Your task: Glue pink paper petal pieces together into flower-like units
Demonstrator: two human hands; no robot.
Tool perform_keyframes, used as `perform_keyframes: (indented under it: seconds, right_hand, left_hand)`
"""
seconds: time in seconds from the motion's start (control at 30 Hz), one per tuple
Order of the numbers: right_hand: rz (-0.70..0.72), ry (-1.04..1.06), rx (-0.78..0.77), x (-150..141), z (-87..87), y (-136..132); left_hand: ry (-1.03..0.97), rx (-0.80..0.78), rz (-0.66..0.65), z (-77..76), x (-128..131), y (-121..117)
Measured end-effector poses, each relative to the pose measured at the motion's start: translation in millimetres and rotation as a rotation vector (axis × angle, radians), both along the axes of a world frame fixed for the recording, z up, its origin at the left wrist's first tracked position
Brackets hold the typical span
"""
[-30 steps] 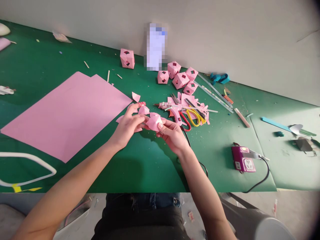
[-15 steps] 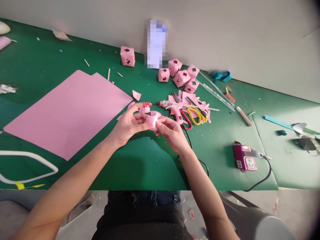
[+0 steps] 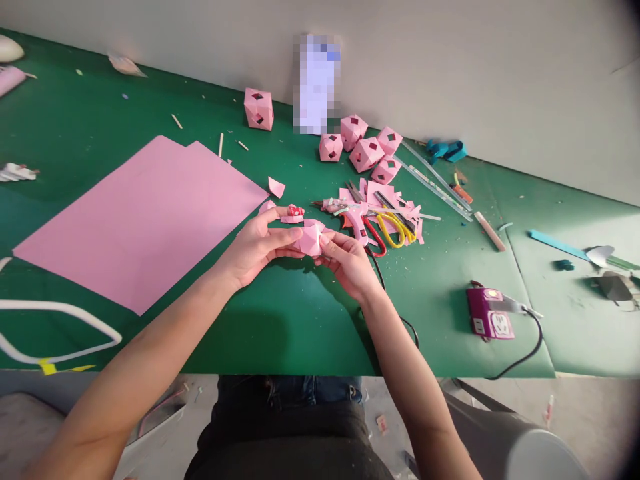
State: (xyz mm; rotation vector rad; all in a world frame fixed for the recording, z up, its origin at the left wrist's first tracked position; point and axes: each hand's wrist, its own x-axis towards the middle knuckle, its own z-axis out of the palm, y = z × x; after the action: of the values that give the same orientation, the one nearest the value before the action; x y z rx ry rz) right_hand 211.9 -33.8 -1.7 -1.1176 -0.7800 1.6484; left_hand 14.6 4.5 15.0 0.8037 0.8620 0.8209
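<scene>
Between my two hands is a small folded pink paper piece (image 3: 311,238), held above the green table. My left hand (image 3: 256,243) pinches its left side with the thumb in front; the index finger, wrapped in something red at the tip, points past it. My right hand (image 3: 346,260) grips its right edge between thumb and fingers. Just beyond the hands lie a loose curved pink paper piece (image 3: 276,187) and a pink glue gun (image 3: 356,220). Scissors with yellow handles (image 3: 395,228) rest on pink paper scraps (image 3: 380,193). Fingers partly hide other pink pieces.
A large pink paper sheet (image 3: 143,223) covers the left of the green table (image 3: 235,340). Several pink paper polyhedra (image 3: 367,155) stand near the wall, one (image 3: 259,109) apart. Clear glue sticks (image 3: 440,190) lie behind right; a purple power socket (image 3: 490,313) sits front right.
Both hands still hold the folded pink piece, which has turned and shifted slightly right. My left thumb lies more across its left side. The view has shifted a little.
</scene>
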Motion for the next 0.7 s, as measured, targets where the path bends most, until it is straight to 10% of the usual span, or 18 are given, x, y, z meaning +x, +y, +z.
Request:
perform_keyframes:
  seconds: [0.7]
  right_hand:
    - [0.077,0.085,0.010,-4.0,0.5,-5.1]
  left_hand:
    - [-0.038,-0.101,-0.013,-3.8,2.3,0.7]
